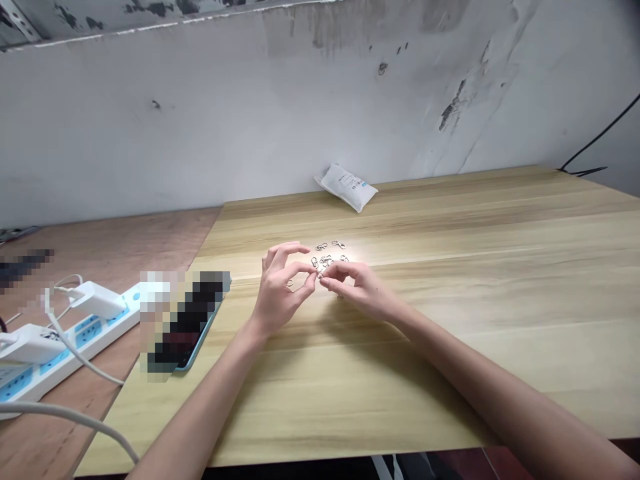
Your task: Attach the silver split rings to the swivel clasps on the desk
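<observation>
A small silver metal piece (319, 274) pinched between the left hand (278, 293) and right hand (360, 290) was mostly hidden by fingers, the shiny wire clasps (326, 257) nearby were too small to make out, a phone in a light-blue case (193, 333) was pixelated, and a white plastic power strip (85, 331) ran out of view at the left.

**Room to the right, tighter to the left**

The left grip (280, 290) and right grip (357, 290) pass freely across the wooden tabletop (500, 267) toward its right side and near edge. Small metal clasps (327, 257) lie just ahead, a white packet (346, 187) sits well beyond by the wall (250, 113), and a smartphone (193, 327) and power strip (75, 340) obstruct the left.
</observation>
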`<action>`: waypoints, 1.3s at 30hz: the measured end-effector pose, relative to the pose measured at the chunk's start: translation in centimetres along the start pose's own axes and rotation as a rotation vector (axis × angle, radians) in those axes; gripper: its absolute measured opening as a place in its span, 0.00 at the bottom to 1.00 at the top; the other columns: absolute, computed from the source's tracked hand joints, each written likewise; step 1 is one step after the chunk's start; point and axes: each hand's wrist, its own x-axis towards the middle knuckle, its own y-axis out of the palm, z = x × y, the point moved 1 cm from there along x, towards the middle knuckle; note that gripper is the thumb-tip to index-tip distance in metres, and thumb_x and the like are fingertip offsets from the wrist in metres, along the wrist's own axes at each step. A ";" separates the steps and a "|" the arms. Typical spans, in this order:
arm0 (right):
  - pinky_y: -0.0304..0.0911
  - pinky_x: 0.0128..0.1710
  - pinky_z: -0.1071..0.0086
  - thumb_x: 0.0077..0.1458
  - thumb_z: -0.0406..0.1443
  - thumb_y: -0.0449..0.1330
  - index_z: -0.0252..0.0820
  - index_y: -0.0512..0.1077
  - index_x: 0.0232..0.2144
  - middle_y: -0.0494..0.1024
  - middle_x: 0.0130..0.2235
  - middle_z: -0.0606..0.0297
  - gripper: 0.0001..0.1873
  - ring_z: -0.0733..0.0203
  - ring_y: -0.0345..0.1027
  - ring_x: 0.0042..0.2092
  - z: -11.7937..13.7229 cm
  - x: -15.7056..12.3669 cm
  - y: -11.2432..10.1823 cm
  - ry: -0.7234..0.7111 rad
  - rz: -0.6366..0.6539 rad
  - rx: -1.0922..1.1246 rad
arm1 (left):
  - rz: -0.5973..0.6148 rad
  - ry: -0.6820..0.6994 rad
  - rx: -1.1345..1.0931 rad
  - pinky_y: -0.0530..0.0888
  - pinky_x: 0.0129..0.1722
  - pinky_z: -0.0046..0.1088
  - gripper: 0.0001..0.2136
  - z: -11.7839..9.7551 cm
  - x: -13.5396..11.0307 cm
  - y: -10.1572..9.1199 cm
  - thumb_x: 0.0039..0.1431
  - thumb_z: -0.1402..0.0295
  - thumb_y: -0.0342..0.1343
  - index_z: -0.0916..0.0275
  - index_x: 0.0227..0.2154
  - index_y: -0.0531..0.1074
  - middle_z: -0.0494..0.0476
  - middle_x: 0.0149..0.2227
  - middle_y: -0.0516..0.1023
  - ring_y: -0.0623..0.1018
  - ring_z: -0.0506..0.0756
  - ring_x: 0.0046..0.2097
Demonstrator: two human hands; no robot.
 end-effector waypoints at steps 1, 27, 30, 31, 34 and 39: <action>0.59 0.33 0.69 0.63 0.41 0.54 0.41 0.71 0.32 0.74 0.28 0.67 0.12 0.66 0.64 0.28 -0.2 0.1 -0.4 -0.042 -0.037 -0.102 | 0.006 -0.015 -0.016 0.62 0.57 0.43 0.04 0.0 0.0 0.0 0.59 0.70 0.57 0.58 0.30 0.75 0.56 0.49 0.73 0.67 0.60 0.57; 0.56 0.31 0.70 0.61 0.34 0.56 0.41 0.75 0.33 0.74 0.32 0.63 0.08 0.63 0.65 0.34 -1.6 -0.3 -0.7 -0.255 0.113 -0.557 | 0.575 -0.044 0.054 0.71 0.43 0.37 0.05 5.1 0.2 -2.8 0.56 0.70 0.53 0.59 0.33 0.74 0.56 0.38 0.78 0.75 0.57 0.40; 0.56 0.31 0.70 0.62 0.35 0.55 0.41 0.75 0.35 0.75 0.34 0.62 0.08 0.63 0.66 0.34 -2.2 0.0 -0.9 -0.208 0.010 -0.574 | 0.567 -0.079 0.020 0.72 0.43 0.35 0.12 4.7 0.0 -2.4 0.56 0.69 0.54 0.59 0.44 0.73 0.58 0.45 0.76 0.75 0.57 0.43; 0.56 0.31 0.70 0.62 0.36 0.55 0.41 0.75 0.36 0.75 0.35 0.61 0.08 0.62 0.66 0.35 -2.5 0.2 -1.0 -0.180 -0.039 -0.601 | 0.573 -0.077 0.004 0.72 0.43 0.34 0.14 4.5 -0.1 -2.2 0.56 0.69 0.54 0.58 0.47 0.72 0.59 0.47 0.75 0.75 0.56 0.44; 0.56 0.31 0.69 0.61 0.37 0.57 0.40 0.76 0.38 0.75 0.38 0.59 0.09 0.60 0.67 0.35 -3.4 0.9 -1.2 -0.097 -0.125 -0.709 | 0.606 -0.059 -0.049 0.72 0.42 0.33 0.13 4.2 -0.3 -1.9 0.58 0.68 0.54 0.58 0.46 0.73 0.58 0.45 0.75 0.75 0.55 0.41; 0.55 0.32 0.69 0.61 0.37 0.56 0.41 0.76 0.36 0.73 0.37 0.59 0.09 0.61 0.65 0.34 -3.8 1.5 -0.5 -0.128 -0.120 -0.777 | 0.514 -0.077 0.023 0.72 0.40 0.32 0.12 4.1 0.5 -0.2 0.61 0.64 0.51 0.57 0.46 0.74 0.57 0.43 0.75 0.76 0.55 0.39</action>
